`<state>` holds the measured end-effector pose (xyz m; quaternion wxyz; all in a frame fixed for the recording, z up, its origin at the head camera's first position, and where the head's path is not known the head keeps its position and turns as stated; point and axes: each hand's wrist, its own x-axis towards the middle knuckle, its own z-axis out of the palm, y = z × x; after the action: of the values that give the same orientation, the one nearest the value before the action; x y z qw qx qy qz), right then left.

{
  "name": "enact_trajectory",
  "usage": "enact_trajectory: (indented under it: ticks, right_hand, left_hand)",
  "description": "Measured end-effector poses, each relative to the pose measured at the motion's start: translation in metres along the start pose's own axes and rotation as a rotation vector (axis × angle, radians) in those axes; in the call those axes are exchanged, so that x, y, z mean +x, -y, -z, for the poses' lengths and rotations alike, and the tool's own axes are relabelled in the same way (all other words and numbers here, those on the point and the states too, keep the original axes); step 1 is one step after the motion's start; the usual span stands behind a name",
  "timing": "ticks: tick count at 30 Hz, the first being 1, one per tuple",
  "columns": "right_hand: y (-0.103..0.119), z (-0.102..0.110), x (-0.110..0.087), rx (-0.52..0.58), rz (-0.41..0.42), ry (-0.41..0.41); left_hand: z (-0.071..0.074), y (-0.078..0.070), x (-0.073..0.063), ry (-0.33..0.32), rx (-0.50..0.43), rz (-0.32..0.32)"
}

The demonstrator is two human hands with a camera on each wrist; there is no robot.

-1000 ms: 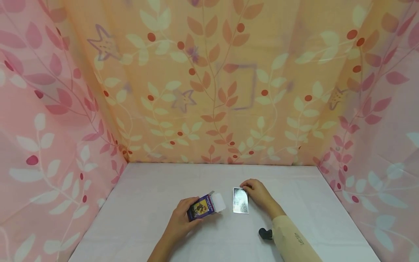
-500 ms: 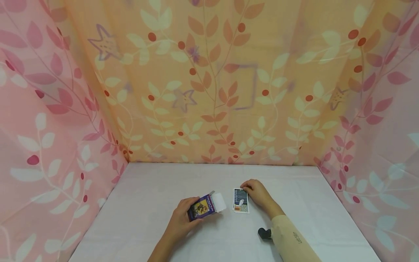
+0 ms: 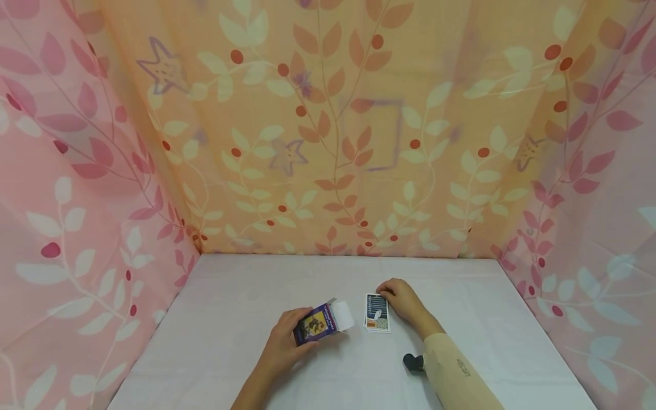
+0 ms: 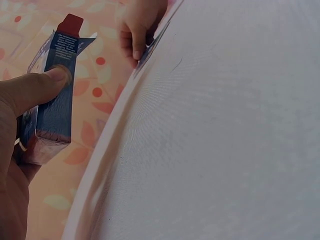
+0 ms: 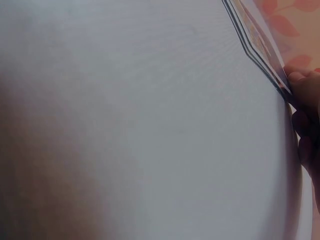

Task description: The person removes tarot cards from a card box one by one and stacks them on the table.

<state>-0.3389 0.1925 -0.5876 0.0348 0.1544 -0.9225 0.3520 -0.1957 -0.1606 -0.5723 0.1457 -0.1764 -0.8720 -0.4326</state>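
Observation:
My left hand (image 3: 281,343) grips a dark blue-purple card box (image 3: 314,325) with a yellow picture on its front. The box's flap is up at the right end, its pale inner side showing. In the left wrist view the thumb presses on the box's narrow printed side (image 4: 59,112). To the right of the box is a small stack of cards (image 3: 377,314), the top one dark with white borders. My right hand (image 3: 403,300) pinches the top card at its far right corner. In the right wrist view, the stacked card edges (image 5: 257,57) sit slightly fanned at the fingertips.
A white cloth covers the table (image 3: 220,319). A patterned orange curtain (image 3: 328,142) stands behind it, with pink ones at both sides. A black rounded object (image 3: 413,363) shows beside the right sleeve (image 3: 461,370).
The top card's face, bright with glare a second ago, now shows its dark print, and other card edges peek out below it. Both hands have stayed nearly in place.

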Motion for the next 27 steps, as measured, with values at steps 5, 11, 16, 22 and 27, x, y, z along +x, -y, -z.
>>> enact_trajectory:
  ticks: [5, 11, 16, 22, 27]
  right_hand:
    - [-0.001, -0.001, 0.003, -0.008, -0.012, 0.01]
    - [-0.001, -0.001, 0.003, -0.008, -0.021, 0.012]
    - [0.001, 0.001, 0.0, 0.005, -0.019, -0.012]
    - [0.008, 0.006, -0.007, 0.014, -0.03, -0.053]
    - [0.017, 0.01, -0.013, 0.017, -0.035, -0.069]
  left_hand:
    - [0.001, 0.0, 0.0, -0.005, -0.003, 0.002]
    - [0.0, 0.001, 0.0, -0.007, -0.016, -0.003]
    - [0.0, 0.001, 0.0, -0.001, -0.031, 0.001]
    - [0.0, 0.001, 0.0, 0.0, -0.029, 0.003]
    - [0.0, 0.001, 0.0, -0.004, -0.004, 0.004]
